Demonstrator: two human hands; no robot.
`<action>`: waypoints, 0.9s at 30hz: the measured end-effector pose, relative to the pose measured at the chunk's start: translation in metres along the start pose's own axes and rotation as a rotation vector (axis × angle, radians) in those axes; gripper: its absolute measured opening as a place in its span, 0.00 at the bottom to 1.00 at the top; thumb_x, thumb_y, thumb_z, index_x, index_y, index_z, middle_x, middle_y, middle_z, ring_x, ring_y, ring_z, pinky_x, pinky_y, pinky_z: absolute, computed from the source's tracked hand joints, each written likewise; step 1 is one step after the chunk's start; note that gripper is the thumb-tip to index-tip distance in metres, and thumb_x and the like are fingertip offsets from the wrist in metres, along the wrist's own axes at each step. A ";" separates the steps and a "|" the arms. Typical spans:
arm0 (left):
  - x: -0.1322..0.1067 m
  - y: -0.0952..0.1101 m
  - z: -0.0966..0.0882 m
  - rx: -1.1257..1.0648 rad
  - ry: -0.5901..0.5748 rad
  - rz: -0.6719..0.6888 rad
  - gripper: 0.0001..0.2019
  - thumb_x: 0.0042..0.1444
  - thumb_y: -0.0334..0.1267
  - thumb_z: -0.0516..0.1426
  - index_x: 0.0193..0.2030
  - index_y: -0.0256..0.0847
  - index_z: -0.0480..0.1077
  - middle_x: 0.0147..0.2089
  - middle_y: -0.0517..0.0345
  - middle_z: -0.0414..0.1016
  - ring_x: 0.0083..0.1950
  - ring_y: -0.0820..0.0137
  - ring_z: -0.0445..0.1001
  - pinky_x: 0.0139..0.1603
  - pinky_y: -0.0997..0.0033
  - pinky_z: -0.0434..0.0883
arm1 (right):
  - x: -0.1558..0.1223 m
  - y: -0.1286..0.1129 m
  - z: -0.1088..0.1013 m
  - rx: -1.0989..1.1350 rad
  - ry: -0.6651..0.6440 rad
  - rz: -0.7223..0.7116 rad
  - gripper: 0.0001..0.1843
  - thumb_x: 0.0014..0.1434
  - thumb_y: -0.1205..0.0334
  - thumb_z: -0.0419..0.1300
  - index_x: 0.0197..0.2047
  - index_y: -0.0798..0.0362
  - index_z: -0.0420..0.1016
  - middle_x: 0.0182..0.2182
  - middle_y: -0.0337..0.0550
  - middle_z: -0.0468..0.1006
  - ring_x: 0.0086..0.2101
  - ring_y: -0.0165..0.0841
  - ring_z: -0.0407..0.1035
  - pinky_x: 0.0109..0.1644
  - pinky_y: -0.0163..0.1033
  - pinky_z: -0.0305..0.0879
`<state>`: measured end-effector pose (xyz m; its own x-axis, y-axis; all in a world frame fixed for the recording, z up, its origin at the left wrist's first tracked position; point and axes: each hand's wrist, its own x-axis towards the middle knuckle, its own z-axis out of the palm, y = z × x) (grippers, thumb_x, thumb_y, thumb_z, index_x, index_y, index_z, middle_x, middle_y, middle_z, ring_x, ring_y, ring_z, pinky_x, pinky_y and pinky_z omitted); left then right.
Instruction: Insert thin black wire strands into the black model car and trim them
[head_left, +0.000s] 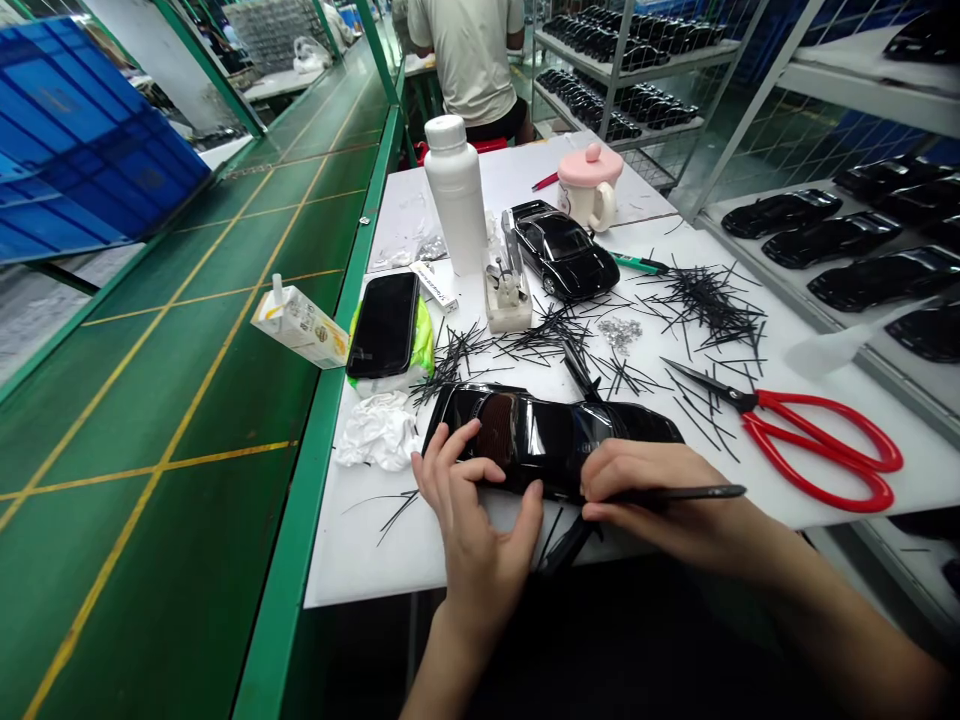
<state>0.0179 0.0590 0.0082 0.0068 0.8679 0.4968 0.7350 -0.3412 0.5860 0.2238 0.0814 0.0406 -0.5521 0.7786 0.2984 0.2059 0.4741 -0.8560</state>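
A glossy black model car (540, 430) lies lengthwise before me on the white tabletop, with a door standing out on each long side. My left hand (476, 510) holds the rear half of the car, fingers spread over its roof and thumb against the near side. In my right hand (660, 490), a slim dark tool (709, 492), like tweezers, is pinched like a pen. Its tip is hidden behind my fingers at the car's near side, by the opened near door (566, 548). Thin black strips (540, 335) lie scattered beyond the car.
Red-handled scissors (821, 440) lie at right. A second model car (566, 250), white bottle (456, 195), lidded cup (589, 185), phone (384, 325), drink carton (300, 325) and crumpled tissue (379, 430) surround the work. A green conveyor (187, 350) runs left; racks of cars (855, 240) stand right. A person (472, 60) sits ahead.
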 end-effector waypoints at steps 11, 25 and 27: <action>0.000 0.000 0.000 0.031 -0.032 -0.019 0.14 0.57 0.33 0.61 0.43 0.45 0.58 0.62 0.42 0.67 0.72 0.51 0.56 0.69 0.29 0.44 | -0.003 0.004 0.005 -0.139 0.110 -0.070 0.04 0.66 0.66 0.59 0.37 0.50 0.72 0.30 0.39 0.72 0.28 0.28 0.67 0.30 0.33 0.65; -0.004 0.005 0.007 0.074 0.003 0.003 0.16 0.56 0.34 0.61 0.44 0.43 0.56 0.62 0.39 0.68 0.72 0.51 0.57 0.72 0.34 0.45 | -0.013 0.004 0.009 -0.254 0.090 -0.043 0.09 0.62 0.72 0.61 0.41 0.49 0.72 0.32 0.40 0.75 0.29 0.29 0.71 0.31 0.35 0.67; -0.005 0.005 0.007 0.073 0.010 0.007 0.15 0.57 0.34 0.61 0.44 0.43 0.57 0.62 0.40 0.68 0.71 0.52 0.58 0.72 0.35 0.46 | -0.015 0.003 0.009 -0.238 0.099 -0.021 0.09 0.61 0.73 0.62 0.41 0.48 0.72 0.31 0.39 0.74 0.29 0.30 0.71 0.31 0.35 0.67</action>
<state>0.0265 0.0559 0.0039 0.0054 0.8620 0.5069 0.7823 -0.3193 0.5348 0.2253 0.0678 0.0299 -0.4791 0.7984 0.3647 0.3859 0.5648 -0.7294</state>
